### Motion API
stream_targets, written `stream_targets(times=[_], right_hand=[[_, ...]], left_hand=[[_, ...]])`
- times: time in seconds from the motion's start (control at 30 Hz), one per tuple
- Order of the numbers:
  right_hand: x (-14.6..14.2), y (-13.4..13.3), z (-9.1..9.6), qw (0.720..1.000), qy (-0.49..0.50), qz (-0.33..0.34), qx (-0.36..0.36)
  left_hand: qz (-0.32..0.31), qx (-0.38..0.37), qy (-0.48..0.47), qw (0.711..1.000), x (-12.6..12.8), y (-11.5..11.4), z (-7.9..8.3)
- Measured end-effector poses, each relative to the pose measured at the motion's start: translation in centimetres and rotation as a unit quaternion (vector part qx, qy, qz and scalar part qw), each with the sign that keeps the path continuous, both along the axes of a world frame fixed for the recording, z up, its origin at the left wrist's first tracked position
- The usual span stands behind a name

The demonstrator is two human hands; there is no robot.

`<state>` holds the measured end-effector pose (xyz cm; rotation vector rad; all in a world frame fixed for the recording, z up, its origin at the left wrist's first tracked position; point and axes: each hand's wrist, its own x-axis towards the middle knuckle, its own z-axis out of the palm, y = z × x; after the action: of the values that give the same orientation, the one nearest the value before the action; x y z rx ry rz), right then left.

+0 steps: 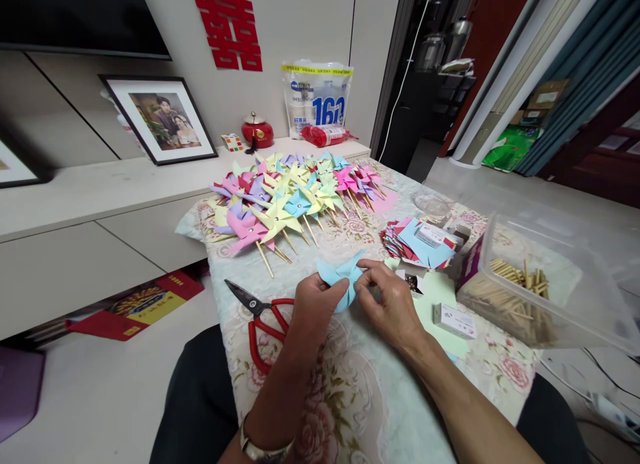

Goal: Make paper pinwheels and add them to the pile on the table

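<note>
A light-blue paper pinwheel [344, 272] with its corners folded in is between my two hands, just above the flowered tablecloth [360, 404]. My left hand [317, 304] grips its left side, the thumb pressed near the centre. At the right edge, my right hand [387, 294] pinches the paper with thumb and fingers; whether a small part is in that pinch is hidden. Red-handled scissors [260, 317] lie with blades parted, left of my left hand. Beyond my hands, many finished pinwheels [277, 217] on wooden sticks are heaped together.
Right of my hands are coloured paper sheets [425, 244], a small white box [454, 321], and an opened pack of small dark fasteners [413, 284]. A clear plastic bin [505, 317] holds wooden sticks [520, 284]. Behind stands a low cabinet [165, 184] with a framed photo [159, 117].
</note>
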<state>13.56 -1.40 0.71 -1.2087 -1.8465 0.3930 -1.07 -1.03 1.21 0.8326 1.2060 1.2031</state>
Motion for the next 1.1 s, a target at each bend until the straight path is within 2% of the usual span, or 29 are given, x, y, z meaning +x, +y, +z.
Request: stream_targets(times=[0.2, 0.7, 1.1], right_hand=[[-0.02, 0.02, 0.08, 1.000, 0.022, 0.003, -0.016], [0.03, 0.11, -0.06, 1.000, 0.000, 0.002, 0.006], [0.09, 0.10, 0.08, 1.000, -0.004, 0.009, -0.012]], left_hand=[[-0.005, -0.011, 0.004, 1.000, -0.31, -0.06, 0.06], [-0.014, 0.001, 0.043, 0.999, -0.42, 0.04, -0.21], [-0.024, -0.006, 0.045, 0.999, -0.38, 0.03, -0.17]])
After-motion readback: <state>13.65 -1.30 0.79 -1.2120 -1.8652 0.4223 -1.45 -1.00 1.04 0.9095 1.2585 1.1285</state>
